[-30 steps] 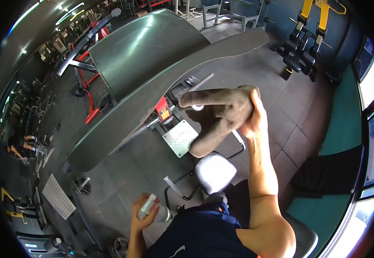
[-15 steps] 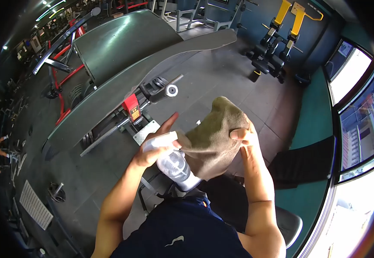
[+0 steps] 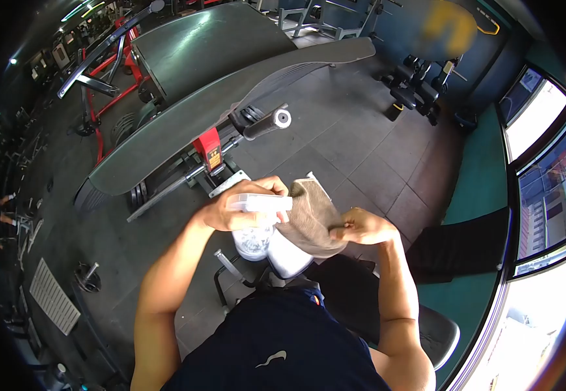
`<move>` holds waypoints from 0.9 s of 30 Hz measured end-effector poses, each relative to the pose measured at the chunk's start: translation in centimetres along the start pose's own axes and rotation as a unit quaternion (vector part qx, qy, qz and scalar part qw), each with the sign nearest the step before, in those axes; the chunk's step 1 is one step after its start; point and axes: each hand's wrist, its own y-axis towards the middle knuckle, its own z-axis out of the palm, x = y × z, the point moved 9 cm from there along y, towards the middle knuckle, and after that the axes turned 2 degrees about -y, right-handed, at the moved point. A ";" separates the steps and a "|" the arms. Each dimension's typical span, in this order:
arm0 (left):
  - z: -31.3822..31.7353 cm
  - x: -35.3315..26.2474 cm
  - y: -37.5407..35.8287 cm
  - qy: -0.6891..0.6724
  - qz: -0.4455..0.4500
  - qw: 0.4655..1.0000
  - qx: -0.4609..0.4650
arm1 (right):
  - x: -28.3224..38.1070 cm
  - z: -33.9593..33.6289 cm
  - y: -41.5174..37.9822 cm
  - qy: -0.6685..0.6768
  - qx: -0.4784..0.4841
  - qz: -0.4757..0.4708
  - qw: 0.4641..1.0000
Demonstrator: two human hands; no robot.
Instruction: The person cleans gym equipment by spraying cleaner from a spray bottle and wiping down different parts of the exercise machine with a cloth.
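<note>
My left hand (image 3: 223, 210) is wrapped round the neck of a clear spray bottle (image 3: 253, 244) with a white trigger head. Its upper fingers meet the near edge of a brown ribbed cloth (image 3: 312, 225), and whether they also pinch it I cannot make out. On the other side, my right hand (image 3: 369, 228) is closed, with thumb and fingers on the cloth's right edge. The cloth hangs folded between both hands, in front of my torso. Some liquid seems to be inside the bottle.
A black padded bench (image 3: 348, 293) lies just below the cloth. Ahead stands a gym machine with a large dark panel (image 3: 231, 98) and a protruding metal bar (image 3: 267, 125). Windows (image 3: 543, 176) line the right wall, and a perforated plate (image 3: 54, 296) is at lower left.
The cloth has folded down and looks smaller, its raised top now lower. My right hand has come down slightly. My left hand has risen with the bottle, and its extended finger has curled in.
</note>
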 end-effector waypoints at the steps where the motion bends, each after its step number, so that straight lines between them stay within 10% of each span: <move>1: -0.2 -1.1 0.1 0.037 -0.017 0.999 0.013 | 0.2 0.8 0.7 0.081 0.008 -0.030 0.996; 5: -0.3 -6.7 0.4 0.133 0.051 0.988 0.067 | 4.9 2.9 3.5 0.360 0.037 -0.097 0.927; 9: -1.5 -7.6 -1.4 0.152 -0.047 0.984 0.080 | 11.0 -0.2 7.0 0.122 -0.030 -0.321 0.939; 11: -1.8 -8.1 -2.5 0.162 -0.104 0.978 0.076 | 14.1 1.2 10.0 0.249 0.068 -0.403 0.878; 13: -1.9 -9.0 -3.7 0.160 -0.114 0.978 0.076 | 15.5 3.7 11.9 0.291 0.222 -0.363 0.857; 20: -3.4 -10.6 -10.9 0.199 -0.195 0.959 -0.046 | 19.5 5.8 13.2 0.104 0.192 -0.526 0.822; 27: -6.2 -11.7 -18.1 0.289 -0.223 0.894 -0.260 | 12.7 8.5 15.8 0.025 0.317 -0.283 0.905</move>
